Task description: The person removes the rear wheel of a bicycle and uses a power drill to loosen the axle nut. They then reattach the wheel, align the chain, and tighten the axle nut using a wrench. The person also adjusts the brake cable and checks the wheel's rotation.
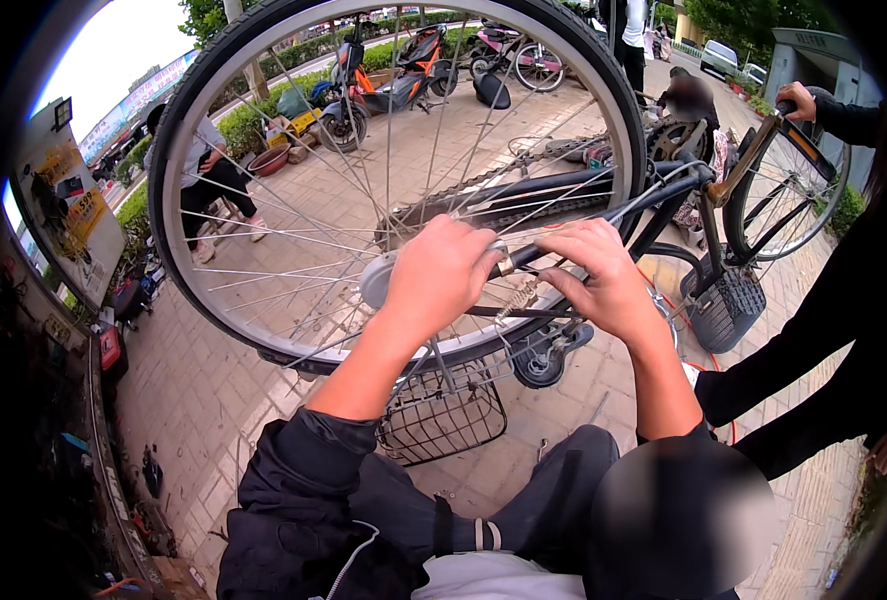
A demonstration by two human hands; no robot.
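Observation:
A bicycle stands upside down before me, its spoked rear wheel (166,165) raised close in front. My left hand (441,270) is closed beside the round grey hub drum (375,280), fingertips pinched at a small metal part I cannot make out. My right hand (598,270) is closed around the black frame tube (530,256), fingers above and thumb below. Between the hands, a coil spring (519,297) hangs under the tube. The chain (483,180) runs behind the spokes toward the chainring (675,142).
A wire basket (443,415) lies under the wheel, and a dark front basket (728,305) touches the paving. At the right, a person's hand (796,103) holds the pedal. Another person (208,170) sits at the left. An orange scooter (393,85) is parked behind.

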